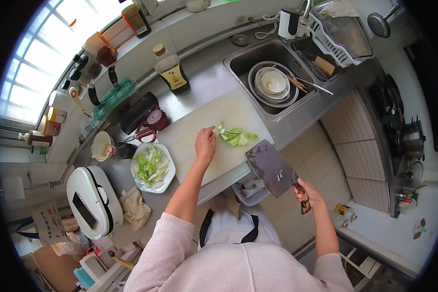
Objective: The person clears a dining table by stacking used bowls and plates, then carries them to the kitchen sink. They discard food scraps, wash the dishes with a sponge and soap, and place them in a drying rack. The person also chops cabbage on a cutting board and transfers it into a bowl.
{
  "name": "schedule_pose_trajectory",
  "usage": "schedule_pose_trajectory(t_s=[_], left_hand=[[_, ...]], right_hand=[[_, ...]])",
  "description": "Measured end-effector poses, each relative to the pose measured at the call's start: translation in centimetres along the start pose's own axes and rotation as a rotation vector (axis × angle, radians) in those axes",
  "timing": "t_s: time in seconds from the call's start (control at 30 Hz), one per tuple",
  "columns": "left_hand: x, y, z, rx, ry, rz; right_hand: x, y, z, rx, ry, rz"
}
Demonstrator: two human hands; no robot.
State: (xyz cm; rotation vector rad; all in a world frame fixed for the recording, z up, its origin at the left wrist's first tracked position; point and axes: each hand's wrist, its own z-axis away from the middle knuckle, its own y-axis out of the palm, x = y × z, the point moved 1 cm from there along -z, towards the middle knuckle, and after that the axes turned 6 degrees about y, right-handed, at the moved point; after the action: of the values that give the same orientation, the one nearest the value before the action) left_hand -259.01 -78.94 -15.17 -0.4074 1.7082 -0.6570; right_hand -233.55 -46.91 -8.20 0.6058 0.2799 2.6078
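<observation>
In my right hand (pixel 310 192) is a cleaver (pixel 272 168), gripped by its dark wooden handle. Its broad, stained blade lies flat-on to view past the near right edge of the cutting board, with small pale bits stuck to it. Over the pale cutting board (pixel 194 121), my left hand (pixel 206 146) has its fingers loosely bent, and I see nothing in them. Cut green leaves of lettuce or cabbage (pixel 234 136) lie on the board just right of its fingertips. To the left of the board, a white plate (pixel 168 181) holds more shredded leaves (pixel 151 167).
Red-handled scissors (pixel 146 134), a cut red onion (pixel 155 118) and a sauce bottle (pixel 172 73) stand around the board's far left side. Farther right, the sink (pixel 236 63) holds stacked bowls (pixel 272 83) and chopsticks. A white rice cooker (pixel 95 202) and a cloth (pixel 135 208) sit at left.
</observation>
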Motion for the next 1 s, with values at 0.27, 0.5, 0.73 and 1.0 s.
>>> schedule_pose_trajectory(t_s=[0.27, 0.5, 0.73, 1.0], left_hand=[[-2.7, 7.0, 0.1, 0.073, 0.122, -0.14], [-4.6, 6.9, 1.8, -0.035, 0.097, -0.062], [-3.5, 0.7, 4.8, -0.253, 0.057, -0.038], [3.5, -12.9, 9.7, -0.421, -0.032, -0.356]], right_hand=[[9.1, 0.5, -3.5, 0.104, 0.145, 0.213], [10.3, 6.3, -7.5, 0.249, 0.131, 0.329], [7.1, 12.1, -7.0, 0.389, 0.095, 0.367], [3.0, 25.0, -7.3, 0.517, 0.117, 0.575]])
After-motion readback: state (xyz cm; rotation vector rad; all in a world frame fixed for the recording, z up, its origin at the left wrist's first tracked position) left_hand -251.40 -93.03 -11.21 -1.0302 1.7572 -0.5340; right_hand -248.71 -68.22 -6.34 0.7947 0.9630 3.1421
